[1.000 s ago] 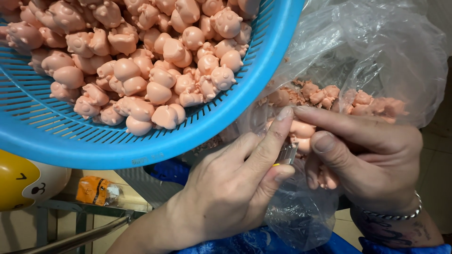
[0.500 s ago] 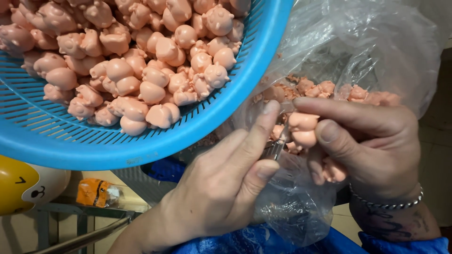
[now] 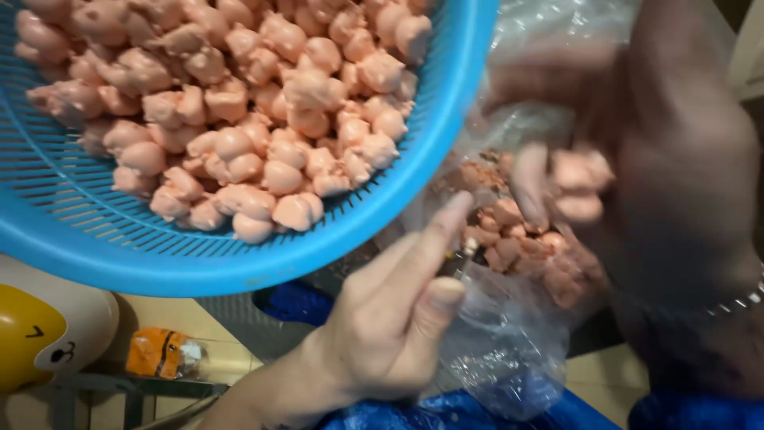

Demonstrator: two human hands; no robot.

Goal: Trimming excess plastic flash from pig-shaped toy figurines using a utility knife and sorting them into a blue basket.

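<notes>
Clear plastic bag [image 3: 509, 350], crinkled and see-through, hangs at centre right between both hands, its lower part sagging over blue fabric [image 3: 446, 414] at the bottom edge. Left hand [image 3: 382, 326], nearest the camera, comes up from bottom centre; thumb and forefinger pressed together, pinching the bag's film along with a small dark slim object that cannot be made out. Right hand [image 3: 676, 207] fills the right side, blurred, a metal bracelet [image 3: 740, 302] at the wrist; its fingers curl around a few pink pieces [image 3: 577, 179], held against the bag's upper part, though how tight the grip is cannot be told through the blur. Inside the bag, more of the same small pink lumps [image 3: 517, 239] sit heaped just beside the left fingertip. Above and left, a round blue perforated basket [image 3: 159, 263] tilts toward the bag, its rim just over the bag mouth; a pile of pink rounded pieces [image 3: 239, 119] lies banked against the lower wall. Below the basket, further off on the pale floor: a small orange packet [image 3: 159, 354] with white and dark patches, crumpled, lying flat; left of it a rounded yellow-and-white toy-like shape [image 3: 40, 326] with black marks, partly cut by the frame edge.
</notes>
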